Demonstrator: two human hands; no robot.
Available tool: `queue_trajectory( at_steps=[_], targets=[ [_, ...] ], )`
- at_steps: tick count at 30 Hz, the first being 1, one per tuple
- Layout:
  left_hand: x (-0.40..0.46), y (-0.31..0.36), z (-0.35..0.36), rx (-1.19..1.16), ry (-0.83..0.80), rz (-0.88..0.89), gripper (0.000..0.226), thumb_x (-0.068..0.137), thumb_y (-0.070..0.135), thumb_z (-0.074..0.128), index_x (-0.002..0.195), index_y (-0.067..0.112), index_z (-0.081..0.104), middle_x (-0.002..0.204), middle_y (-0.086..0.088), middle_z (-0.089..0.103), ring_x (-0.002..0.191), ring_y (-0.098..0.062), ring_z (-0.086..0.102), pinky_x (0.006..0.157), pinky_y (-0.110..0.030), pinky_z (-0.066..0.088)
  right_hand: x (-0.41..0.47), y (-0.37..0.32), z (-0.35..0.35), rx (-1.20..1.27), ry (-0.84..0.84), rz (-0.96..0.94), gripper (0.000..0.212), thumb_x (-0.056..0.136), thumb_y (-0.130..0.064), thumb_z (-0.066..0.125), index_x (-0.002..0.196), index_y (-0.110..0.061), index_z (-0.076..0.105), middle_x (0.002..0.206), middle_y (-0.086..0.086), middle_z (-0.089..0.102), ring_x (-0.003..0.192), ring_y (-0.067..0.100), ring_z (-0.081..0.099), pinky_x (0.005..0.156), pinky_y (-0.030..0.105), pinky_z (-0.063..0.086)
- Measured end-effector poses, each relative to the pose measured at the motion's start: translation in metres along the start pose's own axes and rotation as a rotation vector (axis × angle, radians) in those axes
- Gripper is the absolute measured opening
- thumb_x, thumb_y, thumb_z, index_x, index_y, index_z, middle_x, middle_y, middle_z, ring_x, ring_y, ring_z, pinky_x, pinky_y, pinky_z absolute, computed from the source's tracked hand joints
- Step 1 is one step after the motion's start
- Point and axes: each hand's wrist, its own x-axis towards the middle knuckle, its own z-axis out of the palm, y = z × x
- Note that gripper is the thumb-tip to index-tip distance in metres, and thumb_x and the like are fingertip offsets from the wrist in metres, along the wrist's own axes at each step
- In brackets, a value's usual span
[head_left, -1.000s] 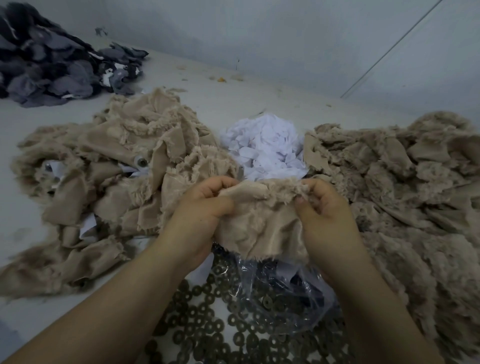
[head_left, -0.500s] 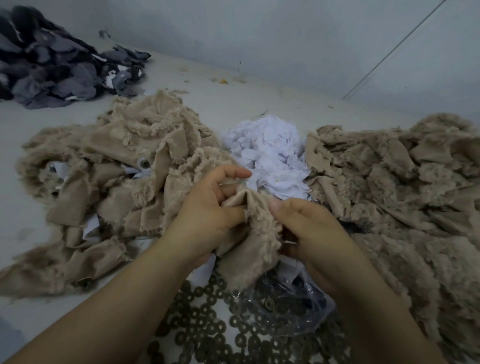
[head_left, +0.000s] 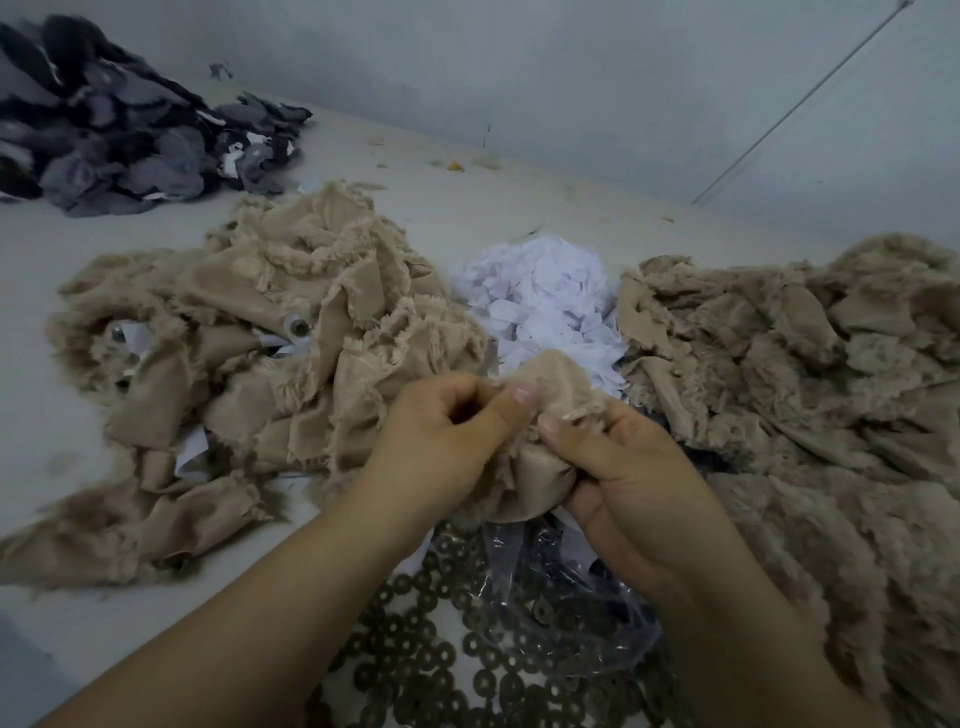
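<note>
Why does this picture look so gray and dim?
Head view: the light is weak and even, so shadows are faint and colours dull; only the clear plastic bag glints; the tan plush piece looks slightly soft.

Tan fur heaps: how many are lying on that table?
2. The left tan heap lies left of the white scraps, the right tan heap right of them. The left hand and right hand pinch a separate tan piece; others may be hidden.
</note>
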Motion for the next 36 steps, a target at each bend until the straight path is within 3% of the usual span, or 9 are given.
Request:
queue_trajectory(
  at_steps=[3,6,17,22,25,28,31,33,36],
  targets=[
    [-0.001,-0.002,0.003,-0.092,0.017,0.002,0.027,0.088,0.022,0.07,0.079,-0.003,0.062,0.068,-0.025,0.059,0.061,-0.02,0.055,0.053,-0.04,0.049,-0.001,0.001,0.002,0.036,-0.027,-0.001,0.046,0.073,-0.007,0.066,0.119,0.0,0.064,0.115,0.019,0.072,0.107,0.028,0.07,0.09,0.037,0.058],
    [0.0,0.0,0.003,-0.152,0.028,-0.006,0.021,0.092,0.012,0.066,0.071,0.015,0.065,0.064,-0.01,0.058,0.056,-0.013,0.051,0.049,-0.025,0.045,-0.001,0.001,0.002,-0.005,-0.008,0.032,0.045,0.078,-0.022,0.067,0.117,0.001,0.067,0.114,0.019,0.072,0.106,0.029,0.071,0.088,0.037,0.06],
    [0.005,0.006,0.006,-0.146,0.139,-0.008,0.034,0.1,0.021,0.053,0.066,0.018,0.056,0.052,0.008,0.052,0.047,-0.003,0.046,0.045,-0.019,0.04,0.003,0.001,0.0,0.043,0.08,0.059,0.043,0.079,-0.031,0.062,0.109,-0.001,0.073,0.112,0.018,0.073,0.106,0.03,0.07,0.097,0.045,0.054],
    [0.003,0.004,0.008,-0.057,0.042,0.101,0.025,0.098,0.017,0.057,0.076,0.008,0.064,0.068,-0.013,0.063,0.061,-0.016,0.057,0.057,-0.032,0.05,-0.001,0.007,0.006,0.046,-0.005,0.104,0.044,0.08,-0.025,0.065,0.116,0.0,0.069,0.114,0.021,0.072,0.107,0.032,0.07,0.099,0.047,0.053],
    [0.003,-0.001,0.008,0.026,0.13,0.111,0.021,0.098,0.018,0.057,0.08,0.01,0.065,0.075,-0.012,0.065,0.068,-0.022,0.061,0.064,-0.039,0.053,0.0,0.009,0.006,0.077,0.045,0.108,0.04,0.083,-0.022,0.064,0.115,0.001,0.069,0.112,0.02,0.073,0.105,0.032,0.071,0.098,0.05,0.053],
    [0.0,-0.002,0.005,0.065,0.162,0.183,0.027,0.097,0.032,0.059,0.074,0.018,0.058,0.06,0.006,0.057,0.055,-0.005,0.053,0.052,-0.024,0.045,0.0,0.008,0.007,0.112,0.085,0.096,0.04,0.086,-0.022,0.063,0.119,0.001,0.067,0.114,0.019,0.072,0.107,0.031,0.07,0.096,0.047,0.055],
    [-0.005,-0.003,0.005,0.195,0.047,0.293,0.035,0.082,0.054,0.064,0.075,0.02,0.056,0.064,0.003,0.054,0.056,-0.003,0.049,0.048,-0.022,0.042,0.0,0.009,0.006,0.088,0.12,0.098,0.041,0.087,-0.024,0.064,0.116,0.006,0.067,0.111,0.023,0.072,0.104,0.033,0.071,0.092,0.045,0.057],
    [-0.005,-0.004,0.007,0.345,0.06,0.334,0.031,0.081,0.048,0.066,0.079,0.018,0.058,0.068,0.002,0.055,0.06,-0.008,0.051,0.052,-0.029,0.045,-0.001,0.008,0.006,0.077,0.146,0.108,0.043,0.085,-0.025,0.066,0.113,0.007,0.067,0.108,0.023,0.073,0.1,0.032,0.073,0.083,0.041,0.06],
    [-0.004,-0.003,0.006,0.22,0.1,0.276,0.02,0.093,0.022,0.065,0.073,0.018,0.064,0.061,0.007,0.058,0.056,-0.006,0.053,0.052,-0.028,0.045,0.0,0.008,0.005,0.102,0.157,0.103,0.046,0.081,-0.025,0.068,0.118,0.002,0.067,0.112,0.018,0.073,0.105,0.03,0.071,0.091,0.043,0.057]
  ],
)
